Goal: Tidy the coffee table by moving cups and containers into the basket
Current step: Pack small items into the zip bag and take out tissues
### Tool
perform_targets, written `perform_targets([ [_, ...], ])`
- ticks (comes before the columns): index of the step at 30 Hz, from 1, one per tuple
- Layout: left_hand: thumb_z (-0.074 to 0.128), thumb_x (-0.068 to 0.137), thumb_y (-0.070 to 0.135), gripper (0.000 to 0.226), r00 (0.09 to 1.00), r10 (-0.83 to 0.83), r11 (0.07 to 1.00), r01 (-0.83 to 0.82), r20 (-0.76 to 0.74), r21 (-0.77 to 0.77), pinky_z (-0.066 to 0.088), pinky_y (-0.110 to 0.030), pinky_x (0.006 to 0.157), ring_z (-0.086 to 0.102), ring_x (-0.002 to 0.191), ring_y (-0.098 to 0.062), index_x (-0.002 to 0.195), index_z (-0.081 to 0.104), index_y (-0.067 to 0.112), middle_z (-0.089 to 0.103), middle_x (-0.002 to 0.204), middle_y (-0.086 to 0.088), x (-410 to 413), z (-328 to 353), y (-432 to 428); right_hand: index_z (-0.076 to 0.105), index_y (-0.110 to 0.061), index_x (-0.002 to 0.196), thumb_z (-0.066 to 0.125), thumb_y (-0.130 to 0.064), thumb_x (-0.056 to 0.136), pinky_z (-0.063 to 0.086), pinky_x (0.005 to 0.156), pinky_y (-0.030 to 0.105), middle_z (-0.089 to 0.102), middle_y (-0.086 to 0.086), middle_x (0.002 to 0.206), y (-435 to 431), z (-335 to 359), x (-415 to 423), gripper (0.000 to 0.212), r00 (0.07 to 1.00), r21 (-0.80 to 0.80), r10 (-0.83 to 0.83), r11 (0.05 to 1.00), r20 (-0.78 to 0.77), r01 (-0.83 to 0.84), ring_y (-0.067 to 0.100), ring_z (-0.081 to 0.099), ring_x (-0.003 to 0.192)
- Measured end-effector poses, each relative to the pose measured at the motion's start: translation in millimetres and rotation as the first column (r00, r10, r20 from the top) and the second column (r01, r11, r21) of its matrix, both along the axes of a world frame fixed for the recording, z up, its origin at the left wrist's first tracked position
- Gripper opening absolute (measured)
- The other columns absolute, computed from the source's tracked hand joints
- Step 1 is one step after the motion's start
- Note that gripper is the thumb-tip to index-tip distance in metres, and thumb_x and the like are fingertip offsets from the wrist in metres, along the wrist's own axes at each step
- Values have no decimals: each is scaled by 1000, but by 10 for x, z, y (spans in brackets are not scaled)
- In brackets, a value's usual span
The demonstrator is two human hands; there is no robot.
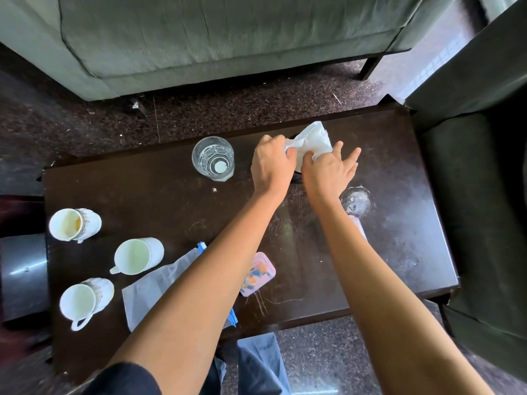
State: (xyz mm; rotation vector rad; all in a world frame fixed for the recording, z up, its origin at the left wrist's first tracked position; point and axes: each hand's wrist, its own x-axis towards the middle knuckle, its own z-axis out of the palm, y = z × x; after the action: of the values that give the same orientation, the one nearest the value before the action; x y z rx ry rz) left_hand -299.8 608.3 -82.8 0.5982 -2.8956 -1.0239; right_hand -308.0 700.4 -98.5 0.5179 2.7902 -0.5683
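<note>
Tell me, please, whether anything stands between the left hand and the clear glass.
Nothing visible does: only bare table lies between the left hand and the glass beside it. That hand is gripping white tissue, though.

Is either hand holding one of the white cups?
No, the left hand and right hand are both on the tissue, while the cups sit untouched.

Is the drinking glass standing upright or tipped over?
Upright: the glass stands on the table, open rim up, base visible through it.
</note>
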Motion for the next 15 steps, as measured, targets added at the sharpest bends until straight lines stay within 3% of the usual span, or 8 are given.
perform_targets([
  [3,54,90,23,22,1000,8,1000,-8,27,-7,49,-39,66,62,86,-30,102,64,7,57,104,-11,5,0,29,69,1,87,37,-34,98,6,120,47,20,8,160,19,-25,28,49,999,-62,-13,998,39,16,38,-5,148],
  [6,56,88,29,25,1000,7,1000,-7,3,-19,49,-39,66,61,91,-30,104,60,10,61,102,-10,12,21,54,66,1,92,44,-37,94,15,117,49,21,12,160,37,29,69,44,999,-109,-20,994,-35,16,40,0,147],
  [8,58,86,34,28,999,6,1000,-7,-46,-26,49,-39,65,61,91,-30,106,59,14,61,101,-8,20,30,46,66,-3,98,52,-43,91,22,113,50,31,11,156,59,48,87,42,986,-122,-38,992,-161,18,41,11,145],
  [10,56,88,32,26,997,-8,999,5,-76,-46,48,-38,64,61,91,-30,106,60,13,61,100,-9,22,18,28,67,-5,93,56,-44,88,29,109,48,45,8,148,81,45,86,41,961,-144,-86,988,-262,49,38,22,142],
  [15,51,90,23,21,999,-36,992,34,-13,-120,46,-35,67,56,99,-28,104,62,12,57,106,-8,31,-72,5,69,-3,90,52,-31,89,38,100,43,58,8,131,126,-55,89,32,946,-198,-139,977,-293,82,33,38,128],
])
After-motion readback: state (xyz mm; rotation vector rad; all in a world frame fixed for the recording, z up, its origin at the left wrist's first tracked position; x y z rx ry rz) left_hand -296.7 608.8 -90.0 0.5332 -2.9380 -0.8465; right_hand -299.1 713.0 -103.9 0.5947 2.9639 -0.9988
